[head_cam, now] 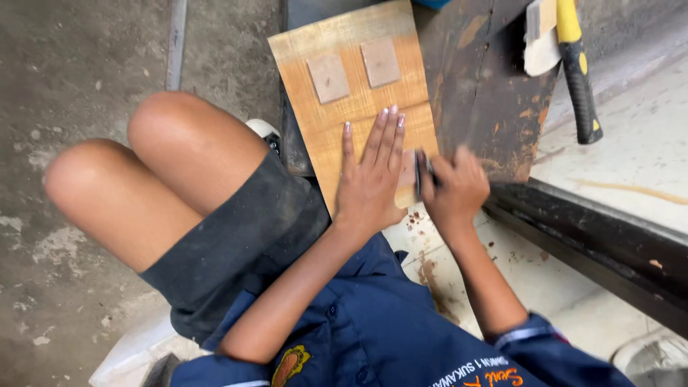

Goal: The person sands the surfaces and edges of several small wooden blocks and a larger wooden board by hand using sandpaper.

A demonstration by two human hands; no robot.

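Note:
A yellowish wooden board [358,79] lies in front of my knees, with two small square wood pieces [328,77] [380,61] resting on its far half. My left hand [371,175] lies flat on the near end of the board, fingers spread and pointing away from me, pressing down. My right hand [454,188] is closed around a small dark tool [420,172] held upright at the board's right edge, right beside my left hand. The tool's tip is blurred.
A dark, worn wooden plank [487,93] lies right of the board. A hammer with a yellow and black handle [579,72] rests on it at the top right. A dark metal rail [595,251] crosses the pale floor at right. My bare knees [158,165] are at left.

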